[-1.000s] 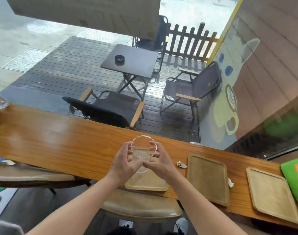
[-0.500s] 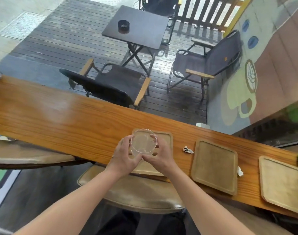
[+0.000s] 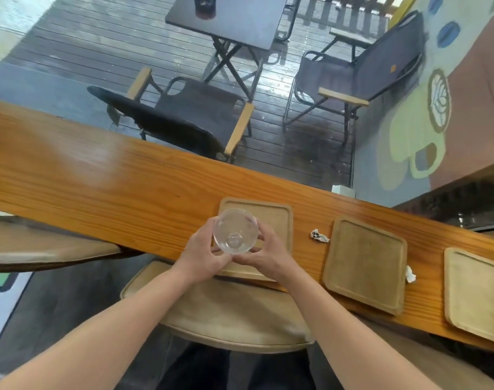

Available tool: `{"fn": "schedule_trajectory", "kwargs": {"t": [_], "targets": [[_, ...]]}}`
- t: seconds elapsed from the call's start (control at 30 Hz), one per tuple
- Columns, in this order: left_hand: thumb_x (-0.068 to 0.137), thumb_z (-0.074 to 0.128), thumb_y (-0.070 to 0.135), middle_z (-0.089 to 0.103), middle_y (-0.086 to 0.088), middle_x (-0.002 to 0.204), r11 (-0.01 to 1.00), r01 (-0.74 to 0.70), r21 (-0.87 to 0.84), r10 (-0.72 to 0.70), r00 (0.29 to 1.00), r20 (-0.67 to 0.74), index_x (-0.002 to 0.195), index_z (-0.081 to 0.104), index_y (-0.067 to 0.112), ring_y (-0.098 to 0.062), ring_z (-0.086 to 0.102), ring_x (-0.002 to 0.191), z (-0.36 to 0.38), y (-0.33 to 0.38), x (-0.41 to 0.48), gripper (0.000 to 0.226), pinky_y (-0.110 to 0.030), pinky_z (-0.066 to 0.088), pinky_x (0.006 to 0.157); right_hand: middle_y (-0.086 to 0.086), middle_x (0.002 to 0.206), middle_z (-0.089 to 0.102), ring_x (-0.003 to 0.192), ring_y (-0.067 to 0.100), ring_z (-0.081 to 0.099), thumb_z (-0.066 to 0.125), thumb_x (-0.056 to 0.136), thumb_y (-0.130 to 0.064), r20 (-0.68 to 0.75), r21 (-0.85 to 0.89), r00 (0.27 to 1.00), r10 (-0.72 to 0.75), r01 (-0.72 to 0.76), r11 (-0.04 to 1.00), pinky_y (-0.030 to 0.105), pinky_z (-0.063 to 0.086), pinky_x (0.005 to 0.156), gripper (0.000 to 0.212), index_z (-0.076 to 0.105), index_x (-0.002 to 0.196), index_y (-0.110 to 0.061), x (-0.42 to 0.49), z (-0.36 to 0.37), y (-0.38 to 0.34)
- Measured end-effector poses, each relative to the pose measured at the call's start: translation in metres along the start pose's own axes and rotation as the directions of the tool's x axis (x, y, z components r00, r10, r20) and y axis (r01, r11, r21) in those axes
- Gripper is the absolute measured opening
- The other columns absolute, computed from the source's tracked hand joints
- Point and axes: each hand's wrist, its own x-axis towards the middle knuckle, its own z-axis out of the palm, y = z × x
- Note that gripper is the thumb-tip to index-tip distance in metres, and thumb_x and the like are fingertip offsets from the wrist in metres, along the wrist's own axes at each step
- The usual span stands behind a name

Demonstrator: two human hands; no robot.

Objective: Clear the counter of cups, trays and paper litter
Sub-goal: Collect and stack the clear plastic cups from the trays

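No label or writing can be read on anything here. Both the left hand (image 3: 202, 256) and the right hand (image 3: 264, 256) clasp a clear plastic cup (image 3: 235, 231) between them, fingers wrapped round its sides, mouth up, over the leftmost wooden tray (image 3: 279, 218) on the counter (image 3: 99, 178). A crumpled paper scrap (image 3: 318, 236) lies just right of that tray, near a second tray (image 3: 365, 264).

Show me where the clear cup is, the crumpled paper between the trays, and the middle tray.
clear cup (image 3: 235, 231), head view, on its see-through inside wall
crumpled paper (image 3: 318, 236), head view, on the wad's middle
middle tray (image 3: 365, 263), head view, on its bare flat floor
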Motion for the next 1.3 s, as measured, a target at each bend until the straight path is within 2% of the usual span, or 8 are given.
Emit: {"fn": "schedule_trajectory", "kwargs": {"t": [0.2, 0.4, 0.53, 0.67, 0.83, 1.07, 1.17, 1.3], "targets": [[0.071, 0.086, 0.025, 0.051, 0.03, 0.118, 1.0, -0.013, 0.027, 0.013, 1.0, -0.005, 0.13, 0.044, 0.038, 0.014, 0.053, 0.107, 0.008, -0.016, 0.007, 0.074, -0.01, 0.05, 0.081, -0.037, 0.116, 0.06, 0.112, -0.009, 0.057, 0.092, 0.066, -0.024, 0.024, 0.028, 1.0, 0.0, -0.001, 1.0, 0.013, 0.053, 0.077, 0.071, 0.056, 0.109, -0.068, 0.005, 0.007, 0.007], [0.071, 0.082, 0.025, 0.053, 0.029, 0.114, 0.999, -0.036, 0.031, 0.036, 0.999, -0.006, 0.126, 0.046, 0.041, -0.001, 0.056, 0.107, 0.009, -0.02, 0.012, 0.067, -0.03, 0.055, 0.09, -0.038, 0.109, 0.064, 0.105, -0.004, 0.063, 0.09, 0.069, -0.019, -0.016, -0.001, 1.0, -0.012, 0.012, 1.0, 0.025, 0.056, 0.088, 0.07, 0.057, 0.104, -0.071, 0.005, 0.01, 0.007], [0.072, 0.083, 0.026, 0.052, 0.037, 0.115, 0.996, -0.08, 0.031, 0.079, 0.996, 0.038, 0.121, 0.044, 0.057, 0.01, 0.054, 0.109, 0.0, 0.0, 0.004, 0.07, -0.025, 0.055, 0.09, -0.038, 0.105, 0.065, 0.104, -0.008, 0.062, 0.091, 0.069, -0.012, -0.055, -0.021, 0.998, -0.006, 0.004, 1.0, 0.023, 0.053, 0.09, 0.069, 0.06, 0.101, -0.066, -0.012, 0.009, -0.012], [0.075, 0.08, 0.03, 0.055, 0.029, 0.119, 0.985, -0.168, 0.032, 0.163, 0.98, 0.111, 0.123, 0.045, 0.056, 0.001, 0.056, 0.114, -0.012, 0.033, -0.002, 0.065, -0.025, 0.058, 0.083, -0.034, 0.101, 0.066, 0.095, -0.022, 0.057, 0.09, 0.071, -0.016, -0.105, -0.054, 0.994, 0.017, -0.023, 0.998, 0.001, 0.043, 0.075, 0.058, 0.057, 0.103, -0.05, -0.042, -0.002, -0.042], [0.074, 0.074, 0.04, 0.057, 0.033, 0.11, 0.958, -0.278, 0.063, 0.258, 0.94, 0.224, 0.112, 0.042, 0.074, 0.004, 0.057, 0.105, -0.011, 0.086, -0.013, 0.06, -0.023, 0.059, 0.076, -0.04, 0.094, 0.064, 0.09, -0.022, 0.057, 0.087, 0.072, -0.017, -0.16, -0.056, 0.986, 0.041, -0.05, 0.997, 0.002, 0.045, 0.068, 0.069, 0.055, 0.093, -0.074, -0.086, -0.029, -0.067], [0.067, 0.07, 0.05, 0.053, 0.043, 0.113, 0.883, -0.469, -0.004, 0.451, 0.847, 0.281, 0.115, 0.04, 0.074, 0.002, 0.059, 0.103, 0.044, 0.152, -0.059, 0.061, -0.031, 0.061, 0.07, -0.013, 0.12, 0.063, 0.105, -0.002, 0.061, 0.088, 0.072, -0.023, -0.342, -0.063, 0.938, -0.061, 0.042, 0.997, 0.011, 0.047, 0.079, 0.065, 0.054, 0.126, -0.034, -0.18, -0.063, -0.072], [0.067, 0.072, 0.051, 0.049, 0.05, 0.115, 0.828, -0.557, -0.056, 0.547, 0.783, 0.298, 0.117, 0.036, 0.077, 0.013, 0.056, 0.103, 0.079, 0.18, -0.088, 0.067, -0.022, 0.058, 0.068, -0.006, 0.125, 0.059, 0.111, 0.007, 0.06, 0.089, 0.072, -0.024, -0.439, -0.042, 0.895, -0.086, 0.076, 0.996, 0.017, 0.049, 0.086, 0.072, 0.049, 0.132, -0.027, -0.23, -0.08, -0.059], [0.065, 0.073, 0.057, 0.06, 0.036, 0.109, 0.825, -0.556, -0.103, 0.555, 0.761, 0.336, 0.114, 0.044, 0.069, 0.005, 0.062, 0.096, 0.144, 0.209, -0.135, 0.058, -0.025, 0.058, 0.075, -0.003, 0.13, 0.058, 0.117, 0.013, 0.059, 0.09, 0.069, -0.03, -0.607, -0.014, 0.791, -0.074, 0.082, 0.997, 0.033, 0.052, 0.097, 0.083, 0.044, 0.138, -0.027, -0.314, -0.103, -0.026]]}}
